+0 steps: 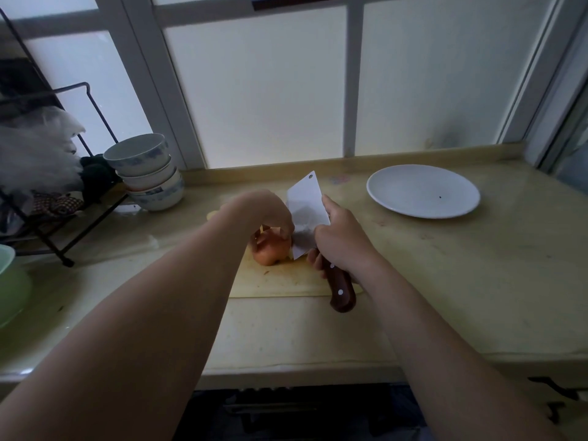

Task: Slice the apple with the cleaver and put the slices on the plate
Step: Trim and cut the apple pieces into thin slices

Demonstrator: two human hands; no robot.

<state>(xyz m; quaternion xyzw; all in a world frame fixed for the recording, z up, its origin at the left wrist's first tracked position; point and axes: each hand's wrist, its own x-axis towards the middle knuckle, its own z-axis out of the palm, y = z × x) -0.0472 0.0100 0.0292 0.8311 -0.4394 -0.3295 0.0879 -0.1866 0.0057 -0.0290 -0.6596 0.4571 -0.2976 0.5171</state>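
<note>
A pale desk (429, 281) is seen under a frosted window, with one wire rack (60, 218) standing at its left end. One cutting board (286, 284) is laid at the desk's middle. One white plate (423, 192) is set well apart to the right; no slices are seen on it, only a dark speck. Three bowls (146, 176) are stacked near the rack, and one green bowl (9, 281) is cut off by the left edge.

One cleaver (307, 211) is held blade-down against the right side of the apple. Its wooden handle is clasped by the right hand (340, 243), with the forefinger laid along the blade. The left hand (270, 211) is curled over the top of the one apple (270, 251), which is pinned to the board.

The task is judged to be at its beginning: a cut is being made, and nothing has been plated. Whether any slice has already been parted cannot be told, since the cut face is hidden by blade and fingers. Most of the slicing and all of the moving to the plate are left to be done.
</note>
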